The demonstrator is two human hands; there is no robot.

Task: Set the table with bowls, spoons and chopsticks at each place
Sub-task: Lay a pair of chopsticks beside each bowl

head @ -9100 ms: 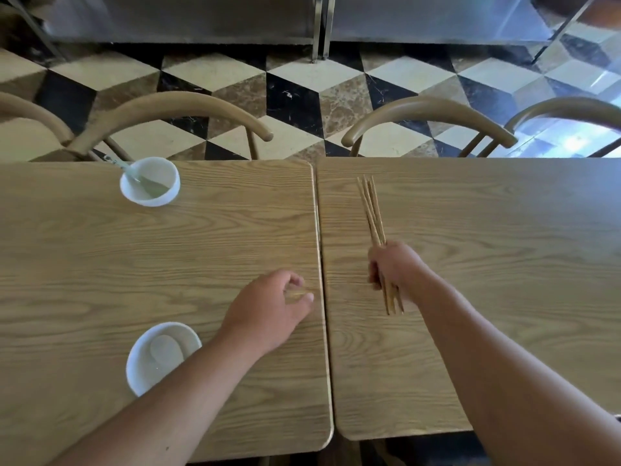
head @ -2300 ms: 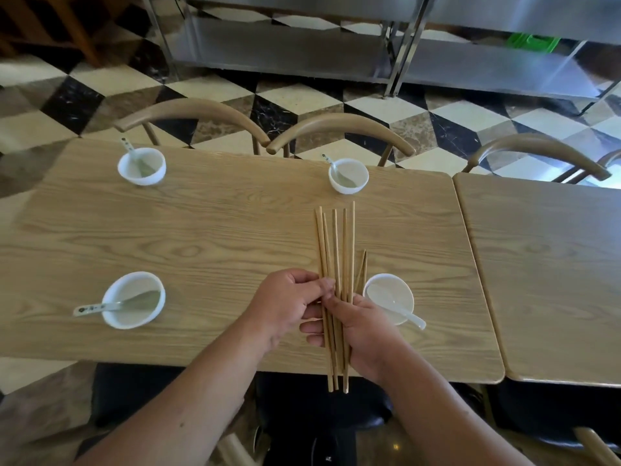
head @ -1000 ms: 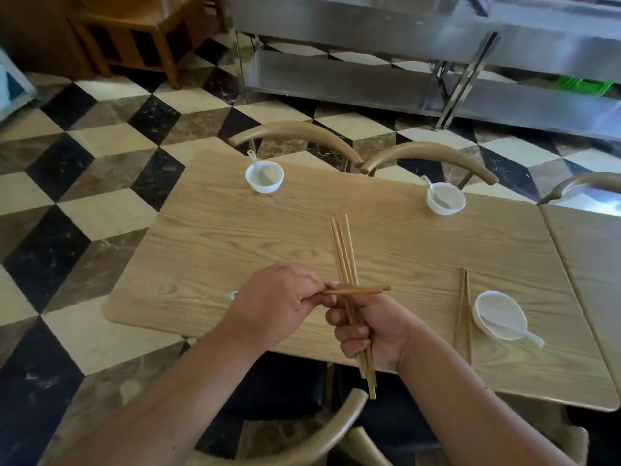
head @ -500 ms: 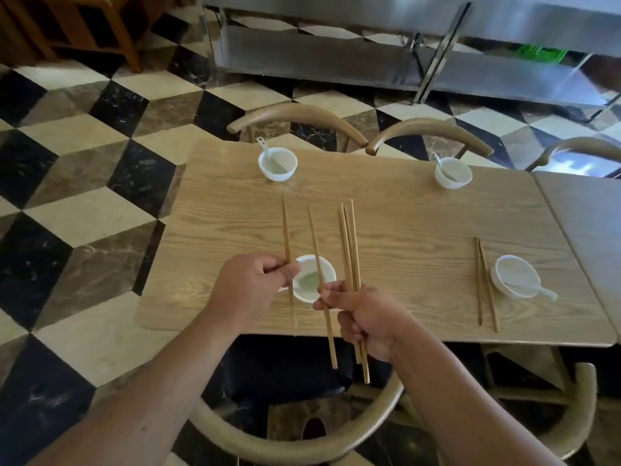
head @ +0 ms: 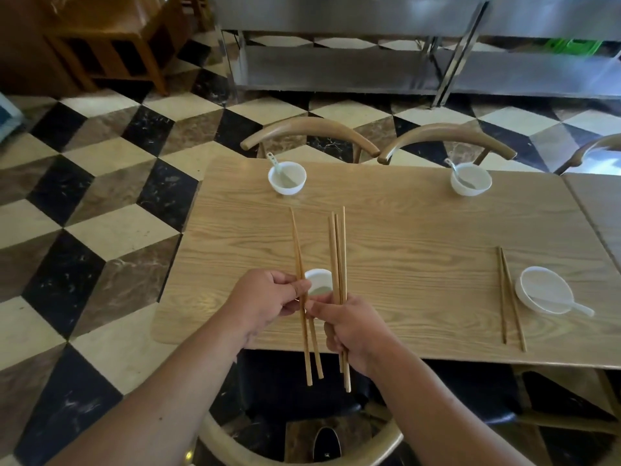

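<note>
Pair split off now: L hand (head: 265,297) pinches two chopsticks (head: 295,240), brought together since 0.5 s back; R hand (head: 353,327) grips bundle (head: 337,250) over near bowl (head: 319,280). Tabletop (head: 420,247): laid pair (head: 501,297) at R place. Far-L bowl (head: 287,179) and far-R bowl (head: 470,180) lack sticks; lay-down probably next.

Table (head: 420,230) light oak, wavy grain. Bowls (head: 287,190) white. Chopsticks (head: 337,264) tan-brown. Floor (head: 100,196) black, cream and brown marble, cube pattern. Chairs (head: 312,126) tan wood. Shelving (head: 336,67) at top grey steel. Crate (head: 571,45) upper right green. Cabinet (head: 111,31) upper left reddish brown.
</note>
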